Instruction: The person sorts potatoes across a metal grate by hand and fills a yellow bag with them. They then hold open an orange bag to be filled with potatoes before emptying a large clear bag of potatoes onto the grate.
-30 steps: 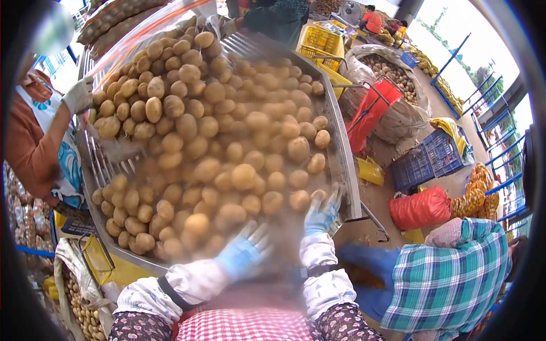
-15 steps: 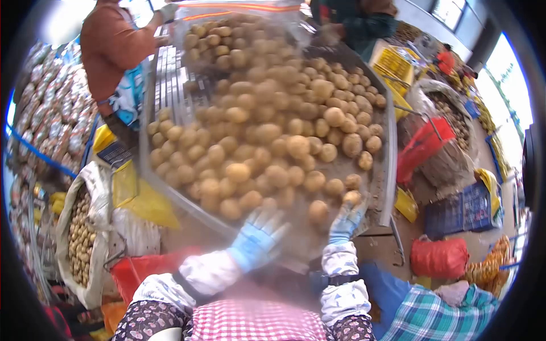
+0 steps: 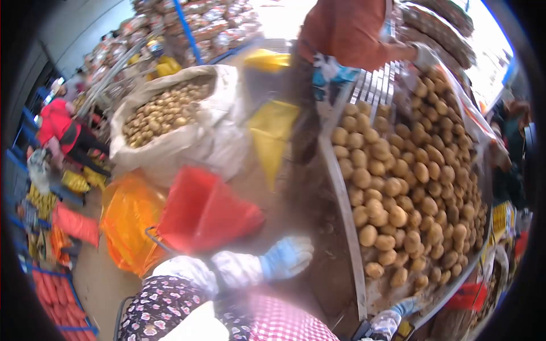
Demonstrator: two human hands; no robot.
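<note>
**Both gloved hands at the near end of the potato tray, grip unclear**

The left hand (image 3: 287, 257), in a pale blue glove with a white sleeve, has its fingers loosely curled and nothing shows in it. It is blurred, so I cannot tell if it is closed. It hovers just left of the long grey metal sorting tray (image 3: 340, 187), near the tray's near end and apart from the rim.

The right hand (image 3: 407, 306), also blue-gloved, is only partly in view at the tray's near corner. Its grip cannot be told, nor whether it touches the tray.

The tan round potatoes (image 3: 409, 187) lie heaped along the tray, thinnest at the near end by the right hand.

- Left of the tray, close to the left hand: a red plastic bag (image 3: 207, 213), with an orange mesh sack (image 3: 128, 219) just beyond it.
- Further left and farther off: an open white woven sack (image 3: 193, 145) full of small potatoes.
- Between that sack and the tray: a yellow plastic sheet (image 3: 273, 133).
- At the tray's far end: a co-worker in a rust-orange top (image 3: 347, 31), with one grey-gloved hand (image 3: 425, 55) over the potatoes.
</note>
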